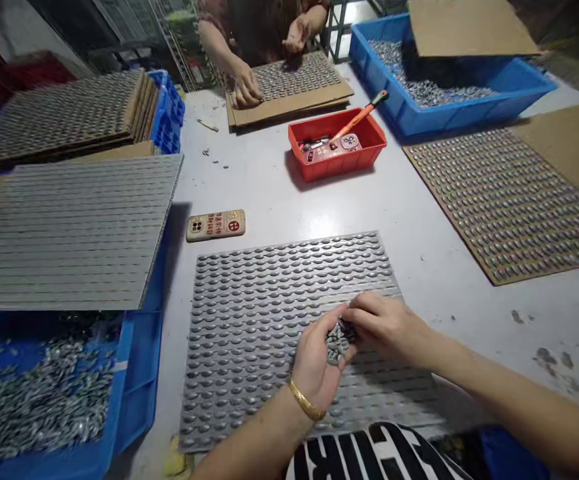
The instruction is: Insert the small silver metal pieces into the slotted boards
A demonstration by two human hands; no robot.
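My left hand [314,363] is cupped around a handful of small grey oval pieces [338,343]. Over the same handful, my right hand [386,327] has its fingertips pinched together; what lies between them is hidden. Both hands are above a grey ribbed board [386,393] lying flat on the table. Rows of the same oval pieces [249,320] cover its left and far parts. Around and to the right of my hands, several grooves show bare. A gold bracelet [306,401] circles my left wrist.
At left, a blue bin [134,387] holds loose pieces under a ribbed board [69,227]. A phone [216,225] and a red tray [336,163] lie beyond my board. Another filled board [509,200] and blue bin [414,120] stand right. A co-worker's hands [246,85] work opposite.
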